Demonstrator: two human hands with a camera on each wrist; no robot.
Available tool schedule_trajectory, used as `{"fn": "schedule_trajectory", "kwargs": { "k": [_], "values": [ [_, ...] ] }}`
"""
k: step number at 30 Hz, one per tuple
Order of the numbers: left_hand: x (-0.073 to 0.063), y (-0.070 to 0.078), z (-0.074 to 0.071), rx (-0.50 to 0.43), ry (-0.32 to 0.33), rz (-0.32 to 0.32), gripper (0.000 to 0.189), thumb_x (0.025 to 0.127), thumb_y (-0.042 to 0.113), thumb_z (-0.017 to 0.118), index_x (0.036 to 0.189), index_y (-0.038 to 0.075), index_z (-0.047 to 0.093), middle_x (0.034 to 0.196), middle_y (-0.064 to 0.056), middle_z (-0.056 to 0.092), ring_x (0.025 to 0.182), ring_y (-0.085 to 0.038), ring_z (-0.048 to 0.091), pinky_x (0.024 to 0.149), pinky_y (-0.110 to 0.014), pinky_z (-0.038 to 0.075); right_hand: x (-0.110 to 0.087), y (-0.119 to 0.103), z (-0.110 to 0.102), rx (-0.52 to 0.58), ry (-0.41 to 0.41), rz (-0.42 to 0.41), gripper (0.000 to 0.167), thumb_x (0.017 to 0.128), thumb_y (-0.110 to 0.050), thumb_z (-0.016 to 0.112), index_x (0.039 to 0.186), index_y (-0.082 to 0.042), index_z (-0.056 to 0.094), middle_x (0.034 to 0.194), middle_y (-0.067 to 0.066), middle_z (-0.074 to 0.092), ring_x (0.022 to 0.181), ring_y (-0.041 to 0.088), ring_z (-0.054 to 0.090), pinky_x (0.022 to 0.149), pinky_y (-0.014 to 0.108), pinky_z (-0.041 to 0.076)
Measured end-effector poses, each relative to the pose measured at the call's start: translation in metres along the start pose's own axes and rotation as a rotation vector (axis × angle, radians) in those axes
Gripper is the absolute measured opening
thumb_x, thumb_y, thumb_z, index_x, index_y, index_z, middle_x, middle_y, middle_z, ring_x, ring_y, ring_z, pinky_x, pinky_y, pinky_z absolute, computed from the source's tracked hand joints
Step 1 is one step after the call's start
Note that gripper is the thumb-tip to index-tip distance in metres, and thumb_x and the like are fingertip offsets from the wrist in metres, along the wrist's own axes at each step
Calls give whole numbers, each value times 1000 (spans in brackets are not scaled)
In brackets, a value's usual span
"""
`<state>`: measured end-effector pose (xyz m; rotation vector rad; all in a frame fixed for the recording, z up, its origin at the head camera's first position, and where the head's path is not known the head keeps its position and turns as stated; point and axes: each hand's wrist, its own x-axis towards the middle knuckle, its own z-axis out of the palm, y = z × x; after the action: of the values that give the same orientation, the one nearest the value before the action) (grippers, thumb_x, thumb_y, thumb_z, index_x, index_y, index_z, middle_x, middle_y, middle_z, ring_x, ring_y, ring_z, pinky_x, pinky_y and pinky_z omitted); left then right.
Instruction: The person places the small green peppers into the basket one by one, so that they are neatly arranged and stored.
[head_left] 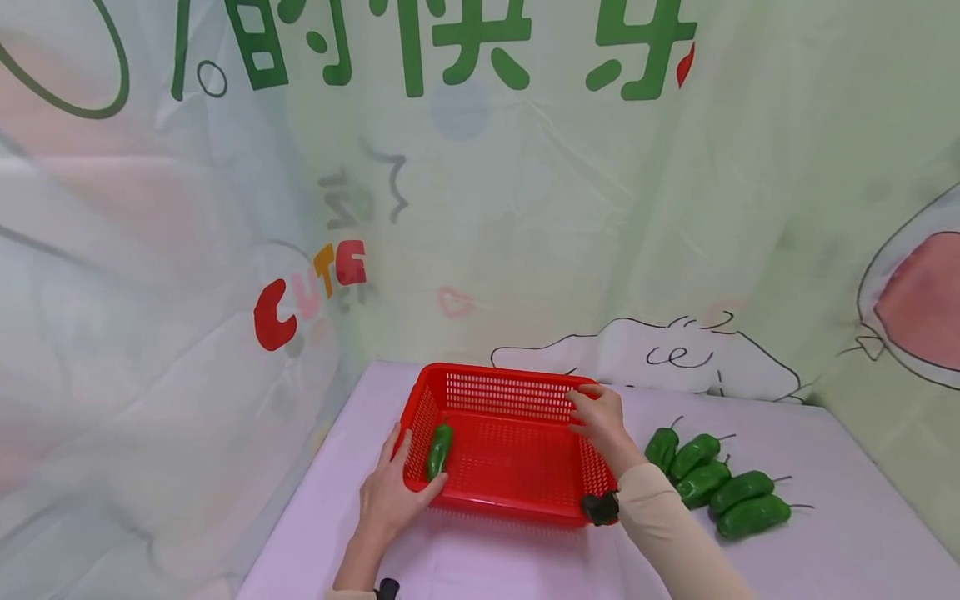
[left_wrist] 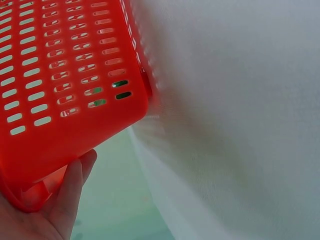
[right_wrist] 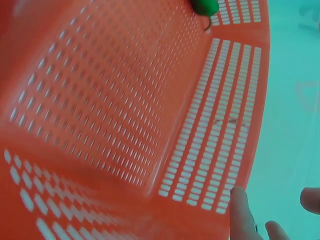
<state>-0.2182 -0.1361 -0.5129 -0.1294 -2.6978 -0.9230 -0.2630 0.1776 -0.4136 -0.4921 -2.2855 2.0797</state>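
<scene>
A red plastic basket [head_left: 517, 454] with slotted walls stands on the table, and one green pepper [head_left: 439, 450] lies inside along its left wall. My left hand [head_left: 393, 487] grips the basket at its front left corner, thumb by the front rim and fingers along the left side. In the left wrist view that hand's fingers [left_wrist: 75, 185] show against the red rim, with bits of green behind the slots. My right hand [head_left: 600, 421] is over the basket's right wall, fingers apart and loosely bent, nothing between them. Its fingertips [right_wrist: 240, 200] overlap the rim in the right wrist view.
Several green peppers [head_left: 723, 483] with stems lie grouped on the table to the right of the basket. The table [head_left: 510, 567] has a pale purple cover. Printed cloth [head_left: 525, 208] hangs close behind and on both sides.
</scene>
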Motion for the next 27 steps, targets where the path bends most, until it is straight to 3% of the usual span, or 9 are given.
{"fn": "schedule_trajectory", "kwargs": {
  "k": [10, 17, 22, 27],
  "values": [
    [-2, 4, -2, -6, -6, -5, 96, 75, 58, 72, 151, 7, 40, 159, -8, 28, 116, -28, 57, 83, -49, 53, -5, 5, -31, -29, 74, 3, 56, 99, -18, 50, 144, 12, 33, 139, 37, 42, 125, 49, 49, 83, 42, 55],
    [-2, 1, 1, -1, -1, 0, 96, 76, 58, 72, 151, 6, 40, 159, -9, 28, 105, -26, 60, 80, -46, 54, -3, 9, -60, -48, 119, -23, 58, 98, -17, 51, 145, 12, 32, 140, 37, 41, 126, 49, 48, 88, 44, 54],
    [-2, 1, 0, 3, 3, -5, 98, 75, 58, 73, 151, 7, 39, 159, -8, 28, 110, -26, 58, 79, -44, 54, 0, 12, -86, -53, 206, -24, 59, 97, -19, 51, 144, 12, 34, 141, 37, 42, 127, 49, 47, 92, 50, 49],
    [-2, 1, -1, 7, -4, -9, 98, 74, 56, 74, 151, 6, 39, 159, -9, 28, 115, -28, 56, 80, -46, 55, -4, 19, -113, -56, 305, -28, 58, 96, -18, 53, 144, 10, 37, 138, 35, 46, 118, 42, 53, 76, 34, 59]
  ]
}}
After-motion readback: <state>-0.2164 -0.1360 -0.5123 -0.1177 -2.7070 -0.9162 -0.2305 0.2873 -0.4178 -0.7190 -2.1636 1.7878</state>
